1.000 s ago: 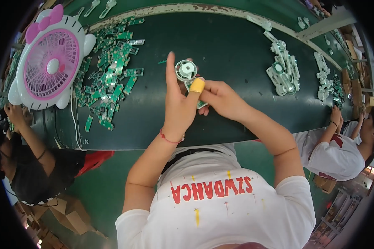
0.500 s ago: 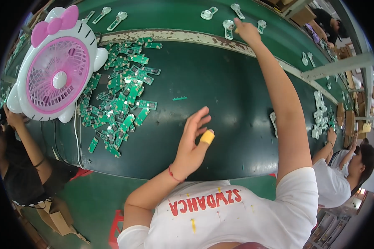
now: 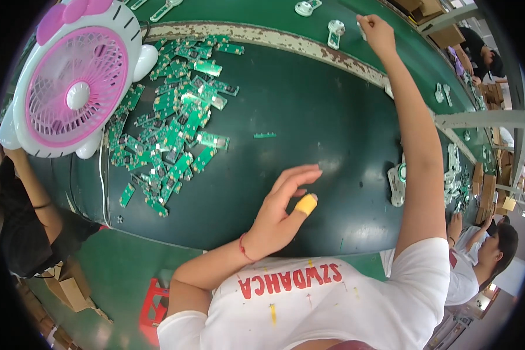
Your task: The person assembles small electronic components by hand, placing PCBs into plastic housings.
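My right hand (image 3: 380,38) is stretched far over the green belt, its fingers closed on a small white plastic piece (image 3: 363,31) that they mostly hide. Beside it on the belt lie a round-headed white plastic piece with a green insert (image 3: 335,34) and a similar one (image 3: 307,7) farther left. My left hand (image 3: 283,213) hovers over the near part of the dark table (image 3: 326,116), fingers loosely extended and nothing in it. Yellow wrap covers its thumb. Left of it spreads a heap of green circuit boards (image 3: 181,125); a thin green strip (image 3: 265,135) lies between.
A pink and white fan (image 3: 79,96) stands at the left, its white cable (image 3: 104,181) running down the table. A worn metal rail (image 3: 256,36) divides table and belt. White pieces (image 3: 397,182) lie by my right forearm. People work on both sides.
My right hand has closed and drawn a white piece from its spot on the belt. My left hand has shifted slightly right. The whole view has moved a little.
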Demonstrator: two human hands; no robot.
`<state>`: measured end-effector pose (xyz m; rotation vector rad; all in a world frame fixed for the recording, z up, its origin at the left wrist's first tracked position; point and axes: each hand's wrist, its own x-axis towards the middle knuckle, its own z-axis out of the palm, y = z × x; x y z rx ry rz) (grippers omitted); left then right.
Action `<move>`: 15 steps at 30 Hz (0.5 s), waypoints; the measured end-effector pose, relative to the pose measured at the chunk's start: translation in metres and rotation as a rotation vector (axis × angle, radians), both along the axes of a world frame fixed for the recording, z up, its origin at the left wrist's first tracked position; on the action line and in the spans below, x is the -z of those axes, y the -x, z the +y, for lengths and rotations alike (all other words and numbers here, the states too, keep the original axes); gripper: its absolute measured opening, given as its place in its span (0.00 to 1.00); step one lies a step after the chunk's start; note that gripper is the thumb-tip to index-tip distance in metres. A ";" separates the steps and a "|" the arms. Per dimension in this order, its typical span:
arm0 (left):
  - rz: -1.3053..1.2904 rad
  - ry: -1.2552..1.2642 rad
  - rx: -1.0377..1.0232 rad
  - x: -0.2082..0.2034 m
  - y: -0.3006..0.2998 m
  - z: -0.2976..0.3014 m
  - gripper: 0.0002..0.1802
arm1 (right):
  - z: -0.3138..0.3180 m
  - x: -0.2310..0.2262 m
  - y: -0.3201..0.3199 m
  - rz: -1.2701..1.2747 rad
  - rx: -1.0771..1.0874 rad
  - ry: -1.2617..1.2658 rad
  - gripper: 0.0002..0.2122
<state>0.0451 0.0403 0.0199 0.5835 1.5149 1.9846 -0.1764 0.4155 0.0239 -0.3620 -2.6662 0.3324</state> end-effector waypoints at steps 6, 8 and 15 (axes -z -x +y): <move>0.689 0.249 -0.361 0.001 0.010 0.002 0.33 | -0.126 -0.061 -0.159 -0.329 -0.400 1.041 0.13; 0.710 0.269 -0.315 -0.010 0.002 0.005 0.39 | -0.166 -0.064 -0.214 -0.370 -0.480 1.227 0.09; 0.383 0.258 0.039 0.008 -0.024 0.005 0.32 | -0.227 -0.012 -0.304 0.032 -0.404 1.007 0.09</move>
